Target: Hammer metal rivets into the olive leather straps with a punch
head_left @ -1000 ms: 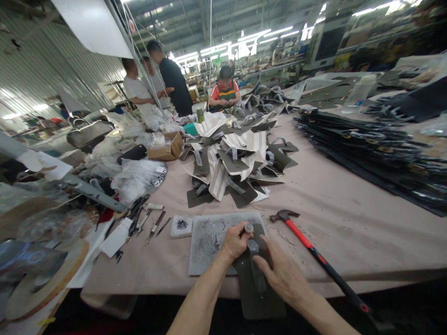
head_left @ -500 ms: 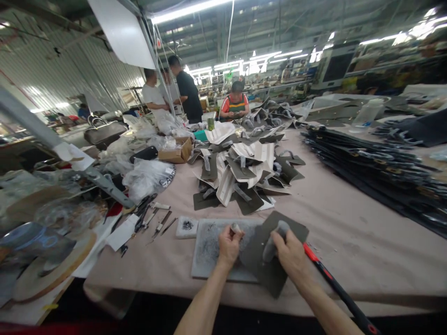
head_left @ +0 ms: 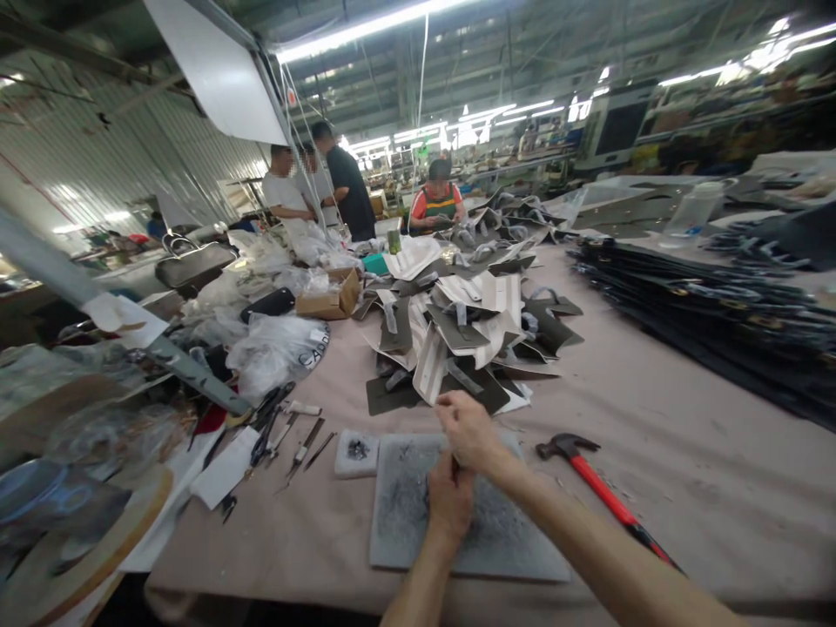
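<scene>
Over the grey slab [head_left: 405, 540] my left hand [head_left: 449, 505] is closed in a fist. What it grips is hidden behind my other hand. Crossing above it, my right hand [head_left: 468, 428] reaches to the near edge of a pile of dark flat pieces [head_left: 392, 396] with grey wrapped straps. Its fingers are curled together beside a pale strip [head_left: 431, 370]; whether they pinch anything is not clear. A claw hammer [head_left: 597, 483] with a red and black handle lies right of the slab. A small white block [head_left: 356, 453] with a dark smudged top sits at the slab's left.
Hand tools [head_left: 304, 444] lie to the left, near clear plastic bags [head_left: 271, 348] and a cardboard box [head_left: 330, 296]. A stack of black pieces [head_left: 692, 313] covers the right side. A slanted metal pole [head_left: 189, 374] stands at left. A co-worker [head_left: 436, 205] sits across the table.
The dark piece with a grey strap has left my right hand, which moved left and forward to the pile. The hammer now shows fully. My left hand stays over the slab.
</scene>
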Action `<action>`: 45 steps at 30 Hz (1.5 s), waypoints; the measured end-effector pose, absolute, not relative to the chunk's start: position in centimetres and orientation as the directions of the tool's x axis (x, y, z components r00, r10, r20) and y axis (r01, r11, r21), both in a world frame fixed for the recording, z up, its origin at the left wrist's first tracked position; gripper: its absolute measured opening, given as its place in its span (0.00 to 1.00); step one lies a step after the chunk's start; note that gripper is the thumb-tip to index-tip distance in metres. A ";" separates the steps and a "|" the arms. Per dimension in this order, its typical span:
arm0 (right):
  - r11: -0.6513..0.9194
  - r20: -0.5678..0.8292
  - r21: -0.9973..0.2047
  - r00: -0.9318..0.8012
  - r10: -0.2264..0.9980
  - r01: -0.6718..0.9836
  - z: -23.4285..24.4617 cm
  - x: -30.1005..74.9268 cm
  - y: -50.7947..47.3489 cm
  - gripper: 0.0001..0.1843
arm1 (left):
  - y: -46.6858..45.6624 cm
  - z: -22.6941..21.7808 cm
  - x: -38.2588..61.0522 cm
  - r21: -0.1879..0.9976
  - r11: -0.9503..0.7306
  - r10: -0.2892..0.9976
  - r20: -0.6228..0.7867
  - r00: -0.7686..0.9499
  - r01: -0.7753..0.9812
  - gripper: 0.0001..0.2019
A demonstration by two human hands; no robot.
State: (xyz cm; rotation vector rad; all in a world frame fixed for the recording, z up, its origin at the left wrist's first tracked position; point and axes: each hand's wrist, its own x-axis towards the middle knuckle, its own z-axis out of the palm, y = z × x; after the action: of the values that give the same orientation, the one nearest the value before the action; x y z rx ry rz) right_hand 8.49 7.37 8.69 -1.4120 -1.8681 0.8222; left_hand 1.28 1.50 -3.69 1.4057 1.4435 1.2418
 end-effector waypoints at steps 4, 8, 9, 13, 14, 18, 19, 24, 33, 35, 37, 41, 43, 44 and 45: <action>0.193 0.067 -0.672 -0.201 0.977 0.715 6.5 13.6 16.2 0.13 | 1.6 -3.4 1.6 0.983 -0.069 0.979 0.100 -0.180 0.171 0.03; 0.274 0.014 -0.588 -0.329 0.944 0.761 4.5 14.3 18.8 0.12 | 1.6 -3.2 1.8 0.987 -0.056 0.981 0.083 -0.175 0.150 0.03; 0.290 0.005 -0.570 -0.349 0.937 0.769 4.4 14.1 18.9 0.12 | 1.6 -3.1 1.7 0.987 -0.052 0.982 0.078 -0.174 0.151 0.03; 0.324 0.012 -0.520 -0.373 0.928 0.790 5.1 13.8 18.4 0.15 | 1.7 -2.9 1.6 0.986 -0.035 0.985 0.062 -0.162 0.166 0.04; 0.324 0.022 -0.514 -0.366 0.930 0.794 5.5 14.0 17.8 0.17 | 1.7 -2.9 1.6 0.985 -0.033 0.985 0.060 -0.159 0.170 0.04; 0.281 0.058 -0.515 -0.294 0.954 0.810 6.8 16.5 13.1 0.27 | 1.4 -2.8 1.6 0.976 -0.061 0.981 0.097 -0.170 0.208 0.06; 0.251 0.061 -0.533 -0.259 0.964 0.808 6.9 17.3 11.3 0.30 | 1.1 -2.7 1.6 0.968 -0.073 0.978 0.117 -0.175 0.239 0.06; 0.088 -0.020 -0.699 -0.143 0.990 0.709 5.1 20.2 0.4 0.34 | -0.7 -2.2 0.3 0.945 -0.046 0.949 0.143 -0.281 0.325 0.06; -0.066 -0.137 -0.860 -0.105 0.985 0.506 0.1 16.9 -8.6 0.34 | 0.9 -0.2 0.2 0.999 -0.033 0.972 0.021 -0.236 -0.043 0.12; -0.056 -0.124 -0.860 -0.100 0.987 0.507 0.0 16.8 -8.6 0.33 | 1.7 0.0 1.7 0.992 -0.031 0.990 0.013 -0.140 -0.125 0.16; -0.050 -0.130 -0.835 -0.108 0.986 0.547 0.2 17.0 -8.5 0.33 | 2.3 -0.2 3.0 0.986 -0.022 0.998 0.011 -0.069 -0.163 0.17; 0.012 -0.074 -0.781 -0.111 0.991 0.625 0.4 17.2 -8.7 0.38 | 2.8 -1.0 3.8 0.993 0.000 1.000 0.001 0.009 -0.118 0.14; 0.088 0.019 -0.753 -0.112 0.994 0.652 0.3 17.1 -8.7 0.38 | 2.7 -1.3 3.6 0.994 -0.003 1.000 0.005 0.020 -0.111 0.13; 0.124 0.060 -0.742 -0.120 0.991 0.659 0.2 17.1 -8.7 0.37 | 2.7 -1.4 3.5 0.993 -0.008 1.000 0.011 0.022 -0.114 0.13; 0.147 0.084 -0.736 -0.126 0.988 0.660 0.1 17.0 -8.6 0.34 | 2.6 -1.5 3.3 0.993 -0.015 1.000 0.018 0.022 -0.115 0.12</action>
State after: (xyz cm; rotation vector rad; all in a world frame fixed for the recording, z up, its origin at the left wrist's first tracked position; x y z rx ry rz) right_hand 16.99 -8.65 0.06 -1.5730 -1.8550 0.7387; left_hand 3.32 2.63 -1.51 1.1467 1.0994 1.2567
